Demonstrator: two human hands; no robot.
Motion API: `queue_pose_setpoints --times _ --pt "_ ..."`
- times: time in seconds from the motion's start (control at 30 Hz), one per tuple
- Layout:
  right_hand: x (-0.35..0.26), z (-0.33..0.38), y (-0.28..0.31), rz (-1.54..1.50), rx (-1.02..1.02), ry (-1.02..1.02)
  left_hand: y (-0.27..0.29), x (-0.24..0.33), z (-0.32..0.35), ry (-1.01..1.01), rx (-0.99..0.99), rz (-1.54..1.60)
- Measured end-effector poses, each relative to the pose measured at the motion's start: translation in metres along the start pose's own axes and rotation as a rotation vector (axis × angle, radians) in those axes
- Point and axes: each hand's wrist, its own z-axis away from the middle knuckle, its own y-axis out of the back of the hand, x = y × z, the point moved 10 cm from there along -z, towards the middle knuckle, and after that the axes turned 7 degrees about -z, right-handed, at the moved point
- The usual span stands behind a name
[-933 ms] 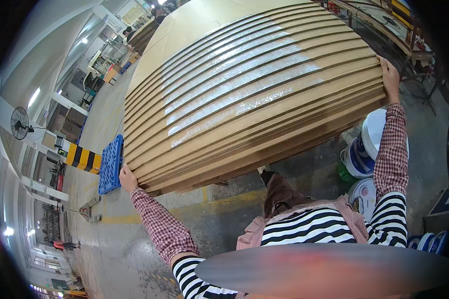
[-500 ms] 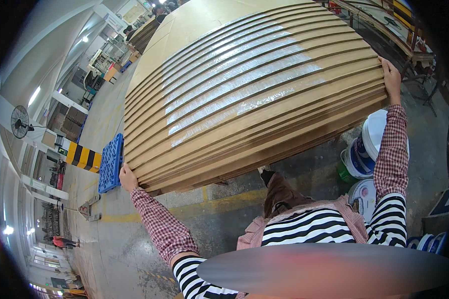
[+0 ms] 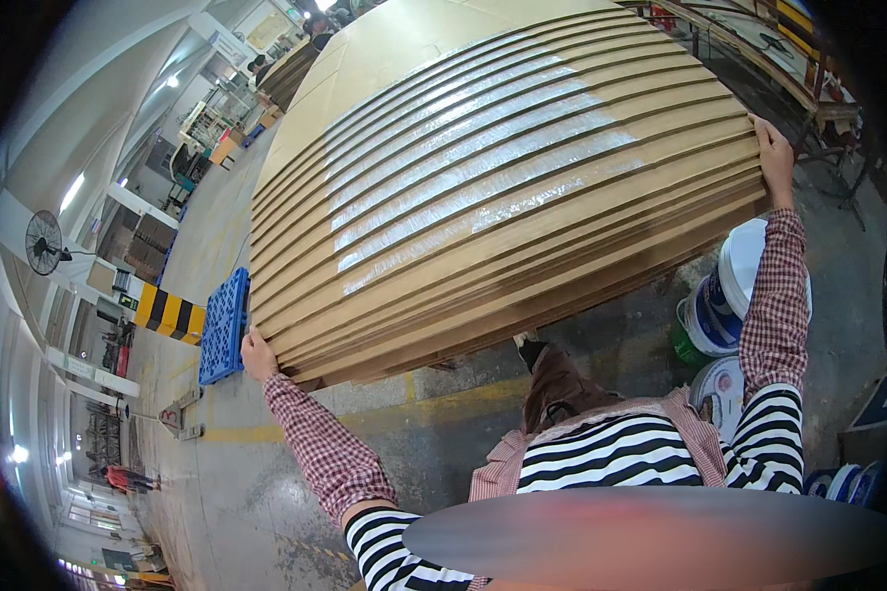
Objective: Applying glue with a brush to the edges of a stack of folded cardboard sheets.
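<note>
Before me lies a wide stack of brown cardboard sheets [image 3: 394, 320], fanned out in overlapping steps. Shiny clear film or tape [image 3: 483, 158] forms a bright patch across the middle of the steps. At the near left corner, my left hand [image 3: 258, 356] is closed round the edges of the sheets. My right hand [image 3: 775, 158] grips the edges at the right corner, thumb over the top. The fingers of both hands are partly hidden by the cardboard.
A blue plastic pallet [image 3: 224, 328] stands left of the stack, by a yellow-and-black striped barrier [image 3: 168, 313]. White and blue buckets [image 3: 744, 261] stand at the right, below my forearm. A metal-framed table [image 3: 759, 59] is at the far right. A pallet jack [image 3: 179, 414] sits on the left floor.
Both hands keep their hold on the cardboard corners. The view has shifted slightly, and the left corner with my left hand sits a little further right in the picture.
</note>
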Motion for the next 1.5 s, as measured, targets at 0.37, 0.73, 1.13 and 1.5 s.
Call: queue_pose_setpoints --times 0.37,0.73,1.13,1.5 --pt "0.003 -0.001 -0.003 -0.027 -0.018 0.032 0.003 0.004 0.001 -0.031 0.036 -0.035" --pt "0.006 0.001 -0.003 0.026 -0.024 -0.009 0.004 0.007 0.003 -0.040 0.055 -0.056" --pt "0.001 -0.001 -0.003 0.000 -0.036 -0.006 0.011 0.004 0.005 -0.020 0.080 -0.025" --pt "0.005 -0.001 -0.004 0.034 -0.054 -0.031 0.010 0.005 0.009 0.024 0.065 0.010"
